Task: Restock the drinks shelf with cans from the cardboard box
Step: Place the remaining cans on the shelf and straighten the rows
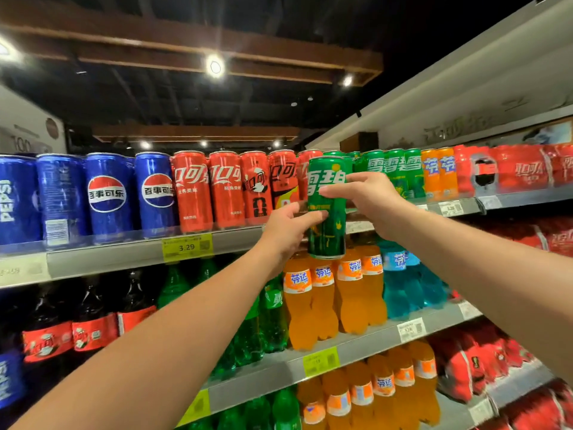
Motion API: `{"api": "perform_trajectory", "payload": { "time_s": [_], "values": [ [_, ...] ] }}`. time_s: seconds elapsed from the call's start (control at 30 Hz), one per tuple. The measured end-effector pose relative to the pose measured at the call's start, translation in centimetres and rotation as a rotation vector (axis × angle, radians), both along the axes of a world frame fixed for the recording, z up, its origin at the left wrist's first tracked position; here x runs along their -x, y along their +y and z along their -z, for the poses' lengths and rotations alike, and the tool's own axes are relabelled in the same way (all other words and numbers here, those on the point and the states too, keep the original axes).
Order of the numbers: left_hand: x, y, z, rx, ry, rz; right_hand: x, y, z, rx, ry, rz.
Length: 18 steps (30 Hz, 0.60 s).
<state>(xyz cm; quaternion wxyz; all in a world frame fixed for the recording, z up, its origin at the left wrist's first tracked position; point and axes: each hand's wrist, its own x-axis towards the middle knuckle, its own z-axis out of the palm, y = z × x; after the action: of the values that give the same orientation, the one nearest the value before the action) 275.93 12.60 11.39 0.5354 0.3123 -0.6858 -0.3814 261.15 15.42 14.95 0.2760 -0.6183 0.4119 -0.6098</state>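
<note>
While both hands are up at the top shelf [124, 259], one green can [327, 225] is being held upright in the air just in front of the shelf's front lip, slightly to the three o'clock side of the view's centre. The left hand [288, 231] comes in from seven o'clock and grips the can's lower half, thumb curled across its front. The right hand [372, 203] reaches in from four o'clock and pinches the upper half between thumb and fingers, so neither hand is spread or idle.

Matching green cans [393, 172] stand in a row on the shelf at about two o'clock from the held can, and red cans [217, 187] line up at nine to ten o'clock from it, with blue cans [108, 193] further along that way. Orange bottles [310, 305] fill the shelf below, at six o'clock.

I judge this as the placing step: the can is at shelf height but not yet set down. Next it needs lifting over the lip and sliding back beside the green row, label facing out. There may be a free slot directly behind the can, but the can itself hides that spot, so its depth cannot be judged
</note>
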Motion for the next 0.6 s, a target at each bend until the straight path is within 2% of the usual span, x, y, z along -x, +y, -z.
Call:
{"api": "perform_trajectory", "payload": {
  "time_s": [0.13,0.37,0.6],
  "values": [
    [4.0,-1.7,-0.1,0.048,0.001,-0.053,4.4,-1.8,-0.3,-0.013,0.026,-0.041],
    [11.3,-4.8,-1.4,0.126,0.114,-0.167,11.4,-6.1,-2.8,0.022,0.119,-0.132],
    [14.4,-7.4,-4.9,0.142,0.087,-0.252,14.7,-9.9,-6.3,0.078,0.162,-0.162]
  ]
}}
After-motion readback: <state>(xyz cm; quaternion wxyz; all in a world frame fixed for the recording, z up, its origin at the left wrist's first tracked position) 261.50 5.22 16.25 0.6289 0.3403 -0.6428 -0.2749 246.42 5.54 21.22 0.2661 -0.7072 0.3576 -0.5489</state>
